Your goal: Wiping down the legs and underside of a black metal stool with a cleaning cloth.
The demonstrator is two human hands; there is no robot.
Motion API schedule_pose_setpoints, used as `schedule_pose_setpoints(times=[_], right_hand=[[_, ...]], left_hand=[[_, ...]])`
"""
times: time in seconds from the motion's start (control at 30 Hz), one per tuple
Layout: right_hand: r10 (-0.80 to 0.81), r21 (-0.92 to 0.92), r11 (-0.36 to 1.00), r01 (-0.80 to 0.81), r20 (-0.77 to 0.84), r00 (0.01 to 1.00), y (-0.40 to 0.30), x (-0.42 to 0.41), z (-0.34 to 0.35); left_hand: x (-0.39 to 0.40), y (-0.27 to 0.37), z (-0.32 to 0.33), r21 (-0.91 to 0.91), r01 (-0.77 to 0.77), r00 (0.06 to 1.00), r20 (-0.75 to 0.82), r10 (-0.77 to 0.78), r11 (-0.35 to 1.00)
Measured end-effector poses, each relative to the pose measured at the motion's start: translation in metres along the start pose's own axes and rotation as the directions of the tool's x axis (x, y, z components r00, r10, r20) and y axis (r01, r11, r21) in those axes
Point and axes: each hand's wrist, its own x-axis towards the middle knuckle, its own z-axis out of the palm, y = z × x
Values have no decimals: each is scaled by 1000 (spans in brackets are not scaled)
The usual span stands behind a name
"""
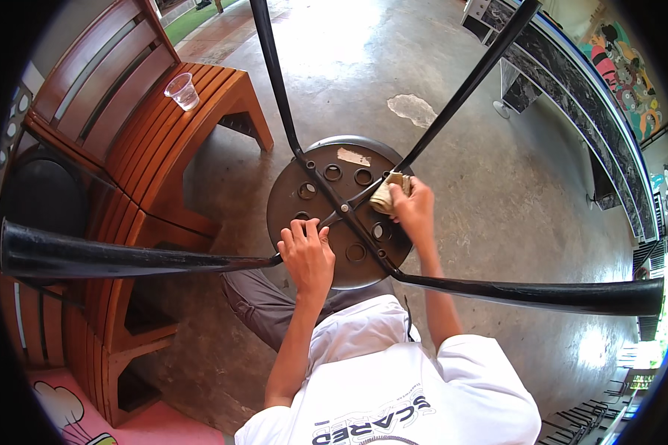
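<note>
Upside down before me is a round stool, the dark underside of its seat (334, 267) facing up. Several round holes pierce the seat, and black metal legs (462, 94) spread outward from a cross joined at the middle by a screw. My left hand (307, 253) grips a bar of the cross at the seat's near left part. In my right hand (412, 206) is a folded beige sandpaper sheet or cloth (387, 194), pressed to the bar at the right side; which of the two it is I cannot tell. A pale worn label patch (354, 157) shows on the seat's far part.
A curved wooden slatted bench (200, 100) runs along the left, with a clear plastic cup (183, 93) on it. The stool legs reach far out on both sides. A black marble-patterned counter (579, 122) curves along the right above a concrete floor (512, 222).
</note>
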Motion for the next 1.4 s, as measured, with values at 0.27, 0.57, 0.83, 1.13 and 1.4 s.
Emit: schedule_pose_setpoints(times=[0.27,0.57,0.83,1.13,1.4], right_hand=[[-158,191,977,92,363,919,0,-12,-6],[-481,-266,822,503,147,864,-24,-4,20],[-542,-420,658,626,313,780,-41,18,10],[-436,-236,631,739,680,590,-56,36,28],[-261,-524,409,747,717,646,-65,57,21]], left_hand=[[0,-3,-1,-5,4,1000,-16,-4,1000],[-2,-1,-1,-34,19,1000,-21,-20,999],[-2,-4,-1,-76,25,999,-24,-27,997],[-2,-6,0,-60,35,998,-40,-37,998],[-1,-5,0,-196,58,994,-80,-75,979]])
